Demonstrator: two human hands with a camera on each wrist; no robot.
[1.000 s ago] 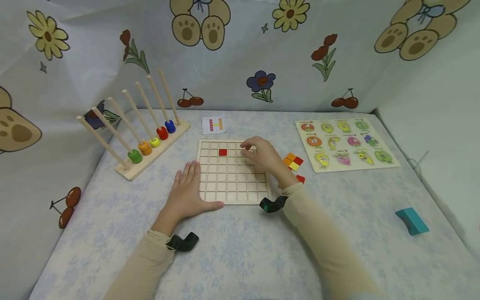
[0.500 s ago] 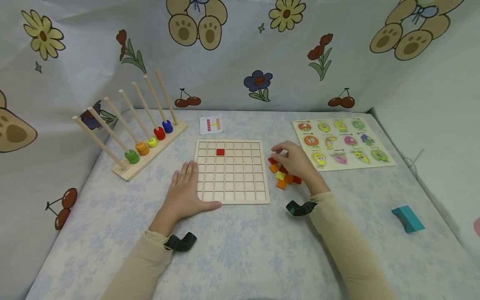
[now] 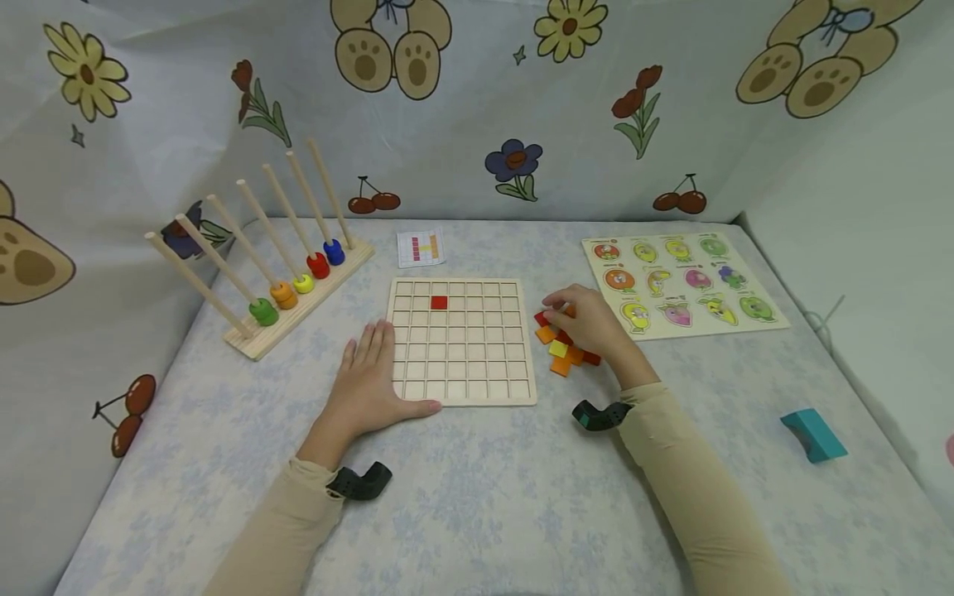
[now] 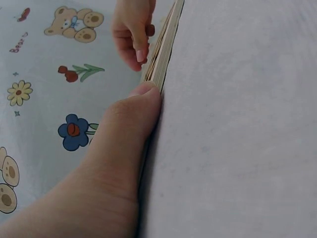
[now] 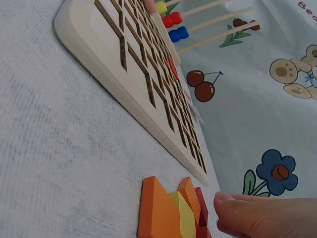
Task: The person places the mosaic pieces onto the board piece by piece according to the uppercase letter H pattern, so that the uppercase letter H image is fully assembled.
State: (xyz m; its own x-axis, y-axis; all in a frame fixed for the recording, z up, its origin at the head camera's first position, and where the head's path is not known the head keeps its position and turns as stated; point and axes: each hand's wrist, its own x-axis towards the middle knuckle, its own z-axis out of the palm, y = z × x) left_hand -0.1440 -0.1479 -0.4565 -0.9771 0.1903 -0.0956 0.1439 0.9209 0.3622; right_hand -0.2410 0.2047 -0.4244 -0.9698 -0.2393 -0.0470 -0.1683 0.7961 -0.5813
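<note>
Grid board (image 3: 465, 352): pale natural wood, patterned in square cells; its inset tile (image 3: 439, 303) is red. Loose tiles (image 3: 561, 367): orange, yellow and red. Pattern card (image 3: 421, 249): white, printed with red, yellow and orange squares. Peg rack (image 3: 301, 308): pale wood; its beads (image 3: 262, 312) are green, orange, yellow, red and blue. Fruit puzzle board (image 3: 678, 285): cream, with multicoloured fruit pictures. Arch block (image 3: 816, 435): teal. Bench (image 3: 484, 513): whitish surface, mottled pale blue. Backdrop (image 3: 447, 149): pale grey-white, printed with tan bears, yellow and dark-blue flowers, red tulips with green leaves, and brownish-red cherries. Sleeves (image 3: 696, 480): plain beige. Wrist cameras (image 3: 361, 482): black.
</note>
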